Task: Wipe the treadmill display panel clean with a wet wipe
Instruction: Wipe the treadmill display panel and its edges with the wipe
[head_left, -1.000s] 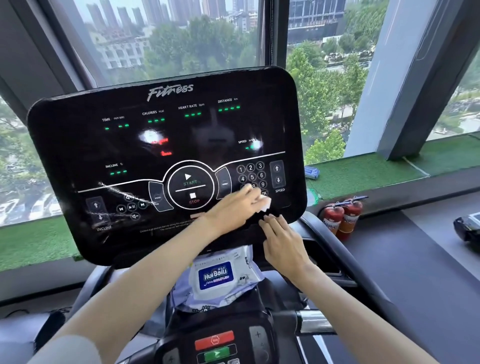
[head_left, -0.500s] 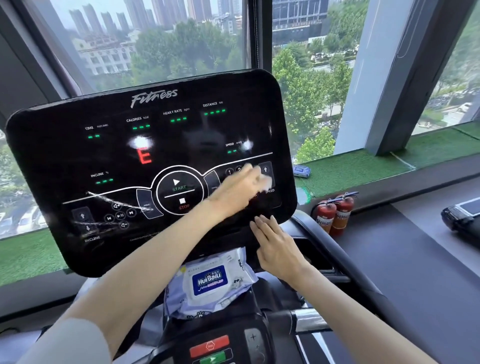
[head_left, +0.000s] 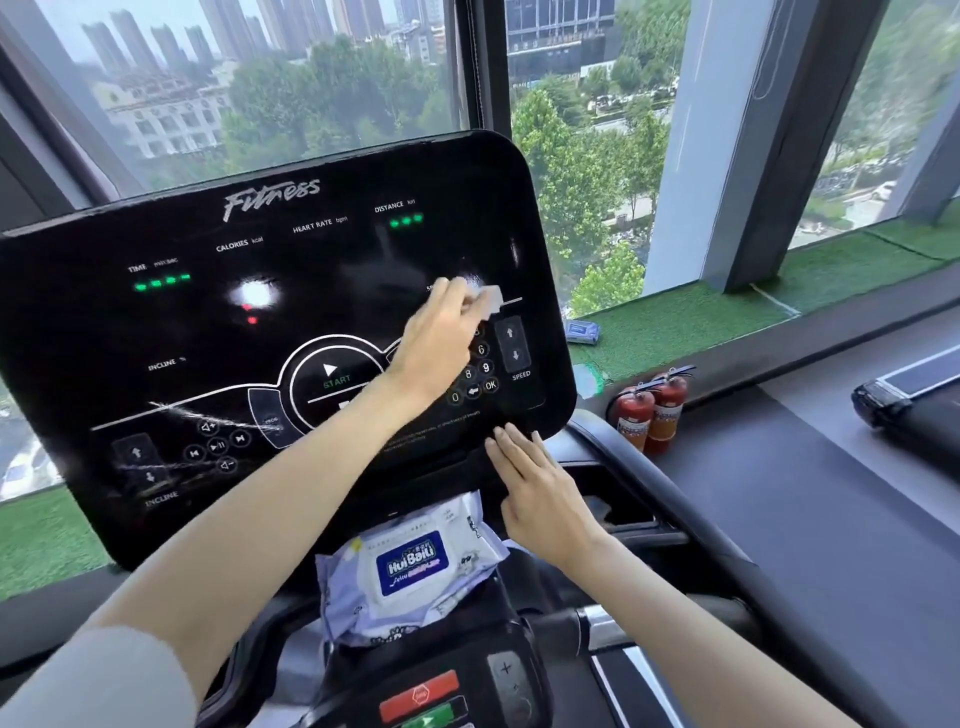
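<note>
– Black glass, that display panel (head_left: 270, 332); what shows on its left part?

– White smears cross the incline buttons at the lower left, and green lights glow under TIME. A bright glare spot sits near the middle.

– Where is the wet wipe (head_left: 485, 301)?

– Pressed to the panel's right part, just above the number keys and left of the speed arrows. The left hand (head_left: 436, 343) reaches across with its fingers closed over the white wipe, holding it flat on the glass. It looks folded, though motion blur makes that hard to judge.

– And nearer to the person?

– A pale pack of wipes (head_left: 410, 566) with a blue label lies on the ledge below the panel. Red and green buttons (head_left: 423, 704) sit at the near edge.

– The other hand?

– The right hand (head_left: 540, 493) lies open, fingers straight and together, tips touching the panel's lower right edge, gripping nothing.

– Further right?

– Two red fire extinguishers (head_left: 652, 410) stand on the floor by the window ledge, which is covered in green turf (head_left: 727, 312).
</note>
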